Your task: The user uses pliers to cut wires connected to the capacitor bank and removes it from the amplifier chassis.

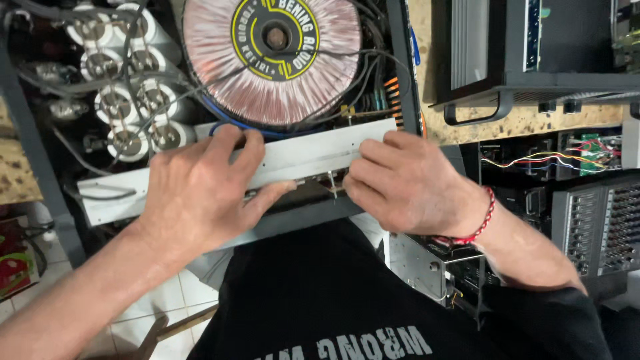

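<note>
A long grey metal bar [300, 157] lies across the near edge of an open amplifier chassis [27, 133], its long axis running left to right and rising slightly toward the right end. It sits directly under both hands, between them and the parts inside the case.

The left hand [200, 193] is clamped on the bar left of its middle: the fingers curl over the far top edge while the thumb presses the near underside. The right hand [407, 183] is closed on the bar's right part, fingertips pinching at a small fitting just below the bar's lower edge, though what exactly they grip is hidden. The two hands are near each other, with a short bare stretch of bar between them; neither is clearly the nearer, since both are touching it.

Just beyond the bar sits a large round toroidal transformer [273, 60] with pinkish windings, and to its left a cluster of white cylindrical capacitors [127, 93]. To the right, on a speckled worktop [533, 120], stand other black equipment cases [533, 47]; a red cord bracelet [483, 217] circles the right wrist.
</note>
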